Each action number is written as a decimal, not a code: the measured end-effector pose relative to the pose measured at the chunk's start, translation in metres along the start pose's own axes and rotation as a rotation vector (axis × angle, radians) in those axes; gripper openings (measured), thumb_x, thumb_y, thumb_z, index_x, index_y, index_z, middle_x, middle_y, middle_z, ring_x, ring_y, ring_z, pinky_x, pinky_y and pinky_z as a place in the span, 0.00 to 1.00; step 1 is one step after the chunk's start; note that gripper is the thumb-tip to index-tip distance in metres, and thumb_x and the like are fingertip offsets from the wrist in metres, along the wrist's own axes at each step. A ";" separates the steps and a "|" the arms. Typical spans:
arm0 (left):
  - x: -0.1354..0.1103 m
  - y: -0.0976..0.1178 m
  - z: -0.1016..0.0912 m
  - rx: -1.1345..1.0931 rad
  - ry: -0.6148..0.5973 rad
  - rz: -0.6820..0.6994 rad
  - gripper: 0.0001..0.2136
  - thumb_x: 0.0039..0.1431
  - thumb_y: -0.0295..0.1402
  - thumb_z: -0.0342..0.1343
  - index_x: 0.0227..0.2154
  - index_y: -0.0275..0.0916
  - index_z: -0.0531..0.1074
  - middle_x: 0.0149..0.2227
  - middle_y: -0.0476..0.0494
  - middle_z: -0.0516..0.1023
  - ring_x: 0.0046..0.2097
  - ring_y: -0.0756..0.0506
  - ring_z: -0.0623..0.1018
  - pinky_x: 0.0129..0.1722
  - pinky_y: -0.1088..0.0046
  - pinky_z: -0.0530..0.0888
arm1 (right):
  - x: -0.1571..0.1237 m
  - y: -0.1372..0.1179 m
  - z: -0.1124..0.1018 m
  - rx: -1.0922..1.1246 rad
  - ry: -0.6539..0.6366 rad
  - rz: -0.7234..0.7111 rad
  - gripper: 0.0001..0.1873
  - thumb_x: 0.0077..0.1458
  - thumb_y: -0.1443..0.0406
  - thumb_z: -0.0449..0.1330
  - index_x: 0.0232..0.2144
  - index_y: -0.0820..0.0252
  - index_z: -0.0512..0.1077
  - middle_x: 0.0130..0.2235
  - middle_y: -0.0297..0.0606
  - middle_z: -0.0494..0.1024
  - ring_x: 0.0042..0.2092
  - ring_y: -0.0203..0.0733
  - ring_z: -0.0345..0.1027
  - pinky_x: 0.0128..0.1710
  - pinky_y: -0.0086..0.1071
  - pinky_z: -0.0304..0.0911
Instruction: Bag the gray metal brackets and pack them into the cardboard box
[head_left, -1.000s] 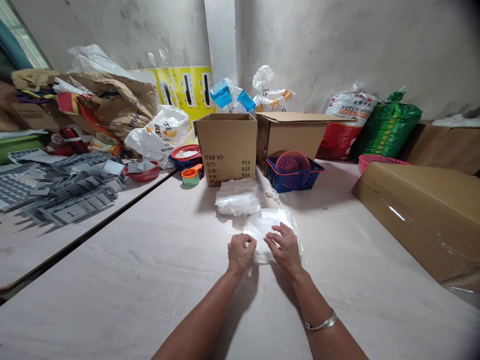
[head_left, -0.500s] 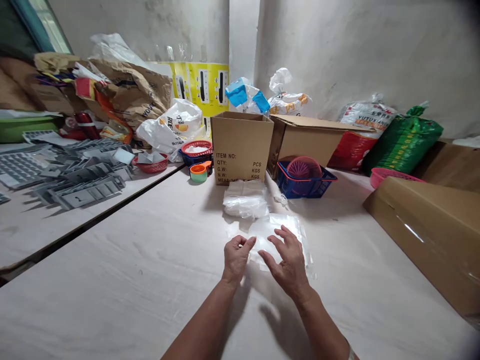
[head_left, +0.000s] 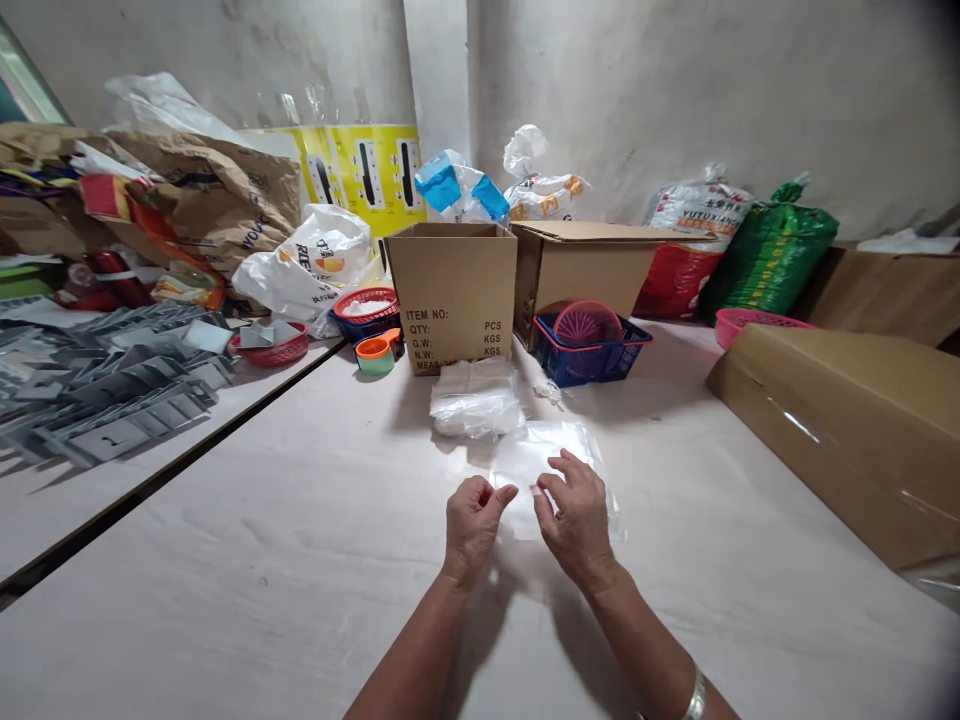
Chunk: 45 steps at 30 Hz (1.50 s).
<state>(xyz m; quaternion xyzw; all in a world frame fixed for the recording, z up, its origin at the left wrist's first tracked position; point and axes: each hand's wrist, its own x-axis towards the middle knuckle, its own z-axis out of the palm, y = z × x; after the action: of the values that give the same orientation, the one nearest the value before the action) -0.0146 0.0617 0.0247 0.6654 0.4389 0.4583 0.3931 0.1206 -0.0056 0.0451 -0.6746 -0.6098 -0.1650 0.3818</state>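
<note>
My left hand (head_left: 474, 528) is closed in a pinch, thumb against the curled forefinger; anything between them is too small or clear to make out. My right hand (head_left: 576, 515) has thumb and forefinger brought together at a small whitish piece (head_left: 535, 490), its kind unclear, while the other fingers stay raised. Both hands hover over the near part of a flat stack of clear plastic bags (head_left: 551, 440) on the pale table. Just behind lies a folded bundle of clear plastic bags (head_left: 476, 400).
An open carton (head_left: 457, 290) stands behind the bundle. Right of it is a blue basket (head_left: 592, 355) holding a pink one. A big carton (head_left: 840, 430) lies right. Grey pieces (head_left: 112, 400) cover the left table beyond a gap. An orange-and-green tape roll (head_left: 375, 355) sits beside the carton.
My right thumb and forefinger have closed from a wide spread to a pinch. The left hand keeps its pinch. The view has turned a little to the right.
</note>
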 end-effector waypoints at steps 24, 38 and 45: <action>-0.010 0.008 -0.008 0.734 0.336 0.734 0.03 0.55 0.24 0.49 0.31 0.38 0.65 0.25 0.46 0.68 0.29 0.46 0.68 0.31 0.69 0.64 | 0.006 0.017 -0.012 -0.282 0.024 0.108 0.10 0.58 0.67 0.51 0.42 0.63 0.68 0.42 0.45 0.73 0.43 0.48 0.66 0.39 0.39 0.61; -0.008 0.003 -0.005 0.874 0.294 0.714 0.05 0.56 0.24 0.50 0.26 0.38 0.65 0.22 0.47 0.66 0.28 0.46 0.66 0.30 0.67 0.59 | -0.002 0.005 -0.005 -0.419 -0.435 0.117 0.28 0.50 0.68 0.58 0.54 0.63 0.61 0.38 0.43 0.70 0.35 0.45 0.68 0.29 0.33 0.57; -0.022 -0.006 0.004 0.875 0.325 0.565 0.08 0.44 0.21 0.53 0.23 0.40 0.61 0.22 0.46 0.67 0.27 0.45 0.67 0.28 0.66 0.58 | -0.022 0.017 0.009 -0.262 -0.335 -0.023 0.13 0.56 0.68 0.49 0.36 0.54 0.72 0.32 0.36 0.70 0.23 0.34 0.63 0.20 0.29 0.49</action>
<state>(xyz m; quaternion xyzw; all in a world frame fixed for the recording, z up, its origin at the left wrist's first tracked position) -0.0161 0.0422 0.0118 0.7796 0.4480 0.4174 -0.1318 0.1298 -0.0142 0.0191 -0.7295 -0.6458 -0.1326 0.1821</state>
